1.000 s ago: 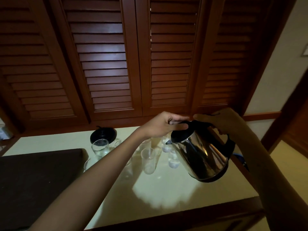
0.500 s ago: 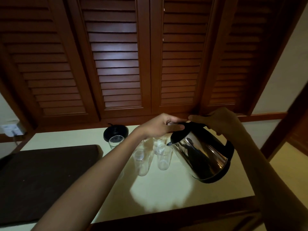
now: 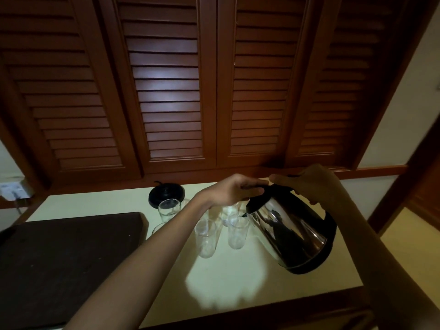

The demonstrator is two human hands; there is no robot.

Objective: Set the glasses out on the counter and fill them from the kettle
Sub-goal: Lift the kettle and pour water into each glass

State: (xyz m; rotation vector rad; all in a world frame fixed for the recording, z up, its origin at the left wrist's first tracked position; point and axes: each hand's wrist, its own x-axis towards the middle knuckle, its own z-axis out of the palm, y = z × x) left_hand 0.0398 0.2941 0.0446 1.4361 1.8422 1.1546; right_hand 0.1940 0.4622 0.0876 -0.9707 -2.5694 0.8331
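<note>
1. The kettle (image 3: 292, 232), shiny steel with a black lid, handle and foot, is held in the air over the right part of the pale counter (image 3: 238, 289). It is tipped to the left with its spout low.
2. The right hand (image 3: 316, 184) grips the kettle's black handle at the top. Its fingers (image 3: 310, 200) are curled round the handle and the thumb stretches toward the lid.
3. The left hand (image 3: 233, 189) lies on the lid from the left. Its fingers (image 3: 253, 186) are fairly straight and flat on the black top, clasping nothing.
4. The spout hangs just over the rim of the right-hand glass (image 3: 237, 232), which stands upright on the counter. In the dim light I cannot tell whether water is running.
5. Just left of it stands the near glass (image 3: 206, 236), upright and clear. Behind this pair, the back glass (image 3: 229, 210) is partly hidden by the left hand.
6. Farther left and back, the far glass (image 3: 169, 209) stands just in front of the round black kettle base (image 3: 166, 192). A half-hidden glass (image 3: 158, 228) shows beside the left forearm.
7. A dark mat (image 3: 66, 253) covers the left of the counter, and brown louvred doors (image 3: 166, 91) rise behind.
</note>
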